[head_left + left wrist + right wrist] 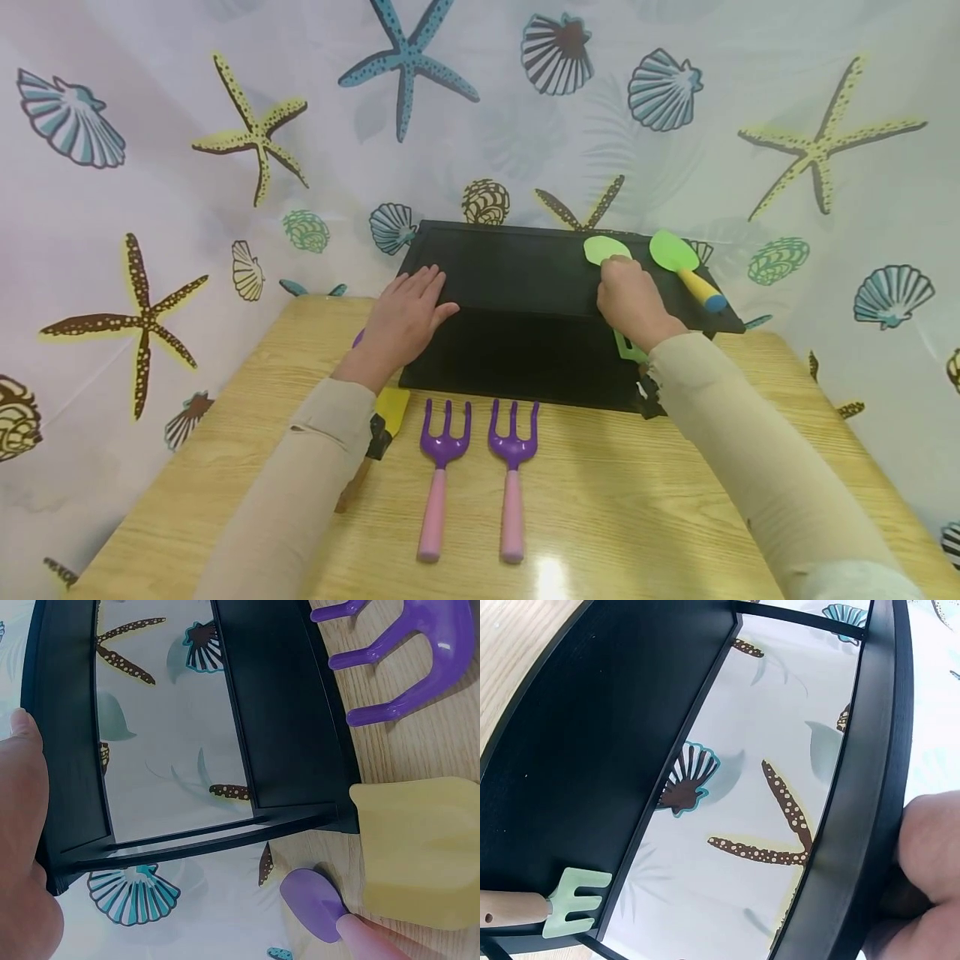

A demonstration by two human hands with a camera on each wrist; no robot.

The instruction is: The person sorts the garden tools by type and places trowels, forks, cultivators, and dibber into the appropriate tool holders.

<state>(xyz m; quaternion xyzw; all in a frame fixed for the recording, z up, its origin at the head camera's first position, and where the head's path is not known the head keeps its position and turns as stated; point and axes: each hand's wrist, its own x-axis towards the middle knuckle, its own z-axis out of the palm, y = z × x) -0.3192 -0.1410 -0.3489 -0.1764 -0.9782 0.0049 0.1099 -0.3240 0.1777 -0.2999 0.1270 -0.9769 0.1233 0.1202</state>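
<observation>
A black two-tier rack (517,271) stands at the back of the table. My left hand (401,325) rests on the left end of its upper shelf, fingers straight. At the right of that shelf, my right hand (632,300) grips a toy garden trowel by its handle; the light green blade (602,248) points away and the handle is hidden in the fist. Beside it on the shelf lies another green trowel (675,252) with a yellow, blue-ended handle. A light green hand fork (574,902) with a wooden handle lies on the right end of the lower shelf.
Two purple hand forks, a left one (444,450) and a right one (513,450), lie before the rack with pink handles toward me. Left of them is a yellow spade (420,851); a purple trowel (313,904) lies by the rack's left end. Patterned cloth (480,108) hangs behind.
</observation>
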